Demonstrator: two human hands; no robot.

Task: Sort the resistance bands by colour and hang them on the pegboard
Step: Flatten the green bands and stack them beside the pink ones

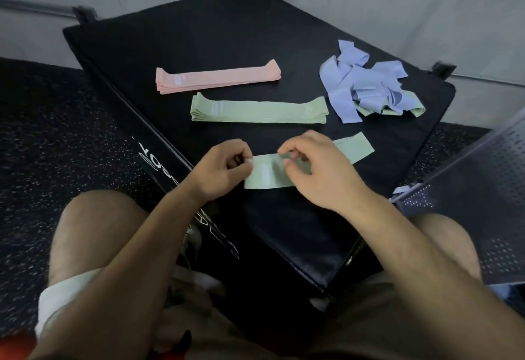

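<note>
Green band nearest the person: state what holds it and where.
The left hand pinches the green band at its left end; the right hand pinches it near the middle. Its right end lies free.

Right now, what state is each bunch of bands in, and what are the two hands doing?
pink bands: flat, stacked neatly.
green stack: flat, stacked neatly.
purple bands: tangled heap, unsorted.
loose green band: pinched by both hands.
left hand: pinching the band's end.
right hand: pinching the band's middle.

Dim, flat, bluish light with soft shadows; wide-angle bending at the edges, grainy and slightly blurred throughout.
</note>
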